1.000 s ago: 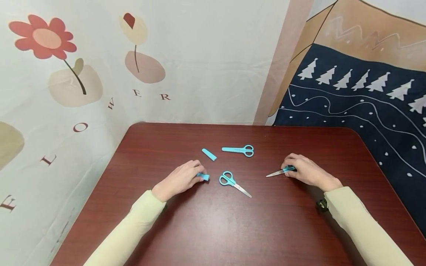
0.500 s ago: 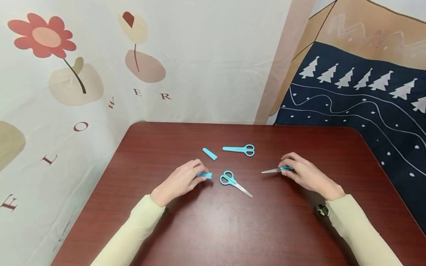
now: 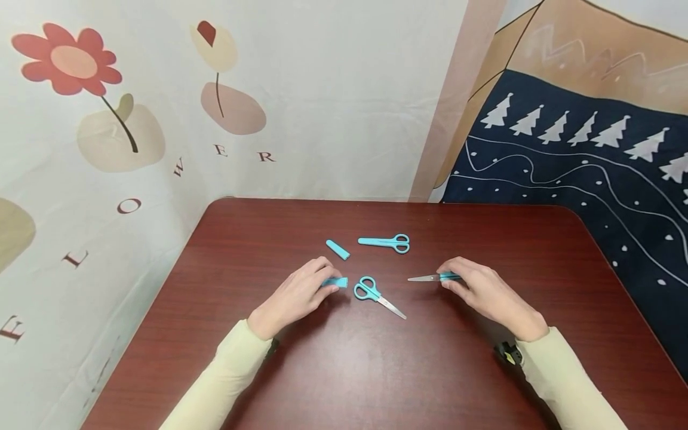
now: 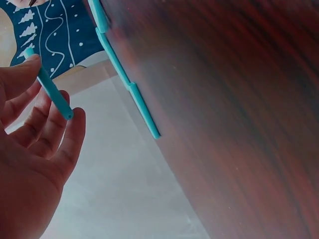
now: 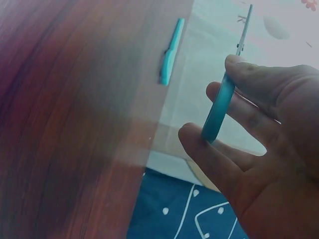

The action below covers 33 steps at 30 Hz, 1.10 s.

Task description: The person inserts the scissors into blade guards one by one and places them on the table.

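Between thumb and fingers, my left hand (image 3: 295,294) pinches a turquoise blade cover (image 3: 338,282); the left wrist view shows this slim cover (image 4: 52,92) side-on, raised off the table. My right hand (image 3: 486,295) grips turquoise-handled scissors (image 3: 424,278) by the handles, their bare closed blades pointing left toward the cover. The right wrist view shows the scissors (image 5: 219,109) edge-on, with fingers hiding part of the handles. Between the hands lies another pair of scissors (image 3: 391,306), blades uncovered and angled toward the front right.
Farther back on the brown table (image 3: 344,370) lie a loose turquoise cover (image 3: 338,249) and a pair of scissors with its blades inside a cover (image 3: 376,242). A pale printed curtain (image 3: 333,107) hangs behind the table, and a dark blue tree-patterned cloth (image 3: 559,161) at the right.
My right hand has moved left with the scissors, bringing their tips nearer the middle. My left hand has shifted slightly right with the cover. The things on the table stay put.
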Motion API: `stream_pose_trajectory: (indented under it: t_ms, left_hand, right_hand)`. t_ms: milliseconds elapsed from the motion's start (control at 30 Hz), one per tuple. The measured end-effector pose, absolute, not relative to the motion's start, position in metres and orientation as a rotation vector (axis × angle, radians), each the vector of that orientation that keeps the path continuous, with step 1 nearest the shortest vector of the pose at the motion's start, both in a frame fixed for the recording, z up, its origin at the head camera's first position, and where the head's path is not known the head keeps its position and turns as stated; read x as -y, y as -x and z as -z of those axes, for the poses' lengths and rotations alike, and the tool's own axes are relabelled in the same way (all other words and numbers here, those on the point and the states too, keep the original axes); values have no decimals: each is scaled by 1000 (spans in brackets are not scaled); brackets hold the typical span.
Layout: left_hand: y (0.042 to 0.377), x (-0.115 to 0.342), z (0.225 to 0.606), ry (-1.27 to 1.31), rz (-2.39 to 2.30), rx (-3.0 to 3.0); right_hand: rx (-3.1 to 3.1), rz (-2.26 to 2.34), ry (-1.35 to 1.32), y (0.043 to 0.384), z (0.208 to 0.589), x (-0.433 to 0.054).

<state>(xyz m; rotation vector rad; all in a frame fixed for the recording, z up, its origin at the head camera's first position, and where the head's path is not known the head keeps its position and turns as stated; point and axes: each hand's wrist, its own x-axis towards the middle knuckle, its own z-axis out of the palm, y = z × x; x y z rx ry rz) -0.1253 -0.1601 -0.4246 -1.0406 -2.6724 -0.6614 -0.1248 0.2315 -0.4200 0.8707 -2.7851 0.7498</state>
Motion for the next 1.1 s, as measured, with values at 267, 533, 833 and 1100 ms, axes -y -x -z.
stream_pose_trajectory:
  t_ms: [267, 533, 833, 1100]
  left_hand:
    - [122, 153, 421, 1041, 672, 2622]
    - [118, 150, 421, 1031, 676, 2598]
    - [114, 145, 418, 1015, 679, 2568]
    - [110, 141, 415, 1012, 692, 2563]
  right_hand:
    - [2741, -758, -881, 118, 415, -218]
    - [2709, -741, -892, 114, 410, -207]
    - [2692, -718, -849, 113, 410, -195]
    - [2675, -770, -827, 112, 414, -184]
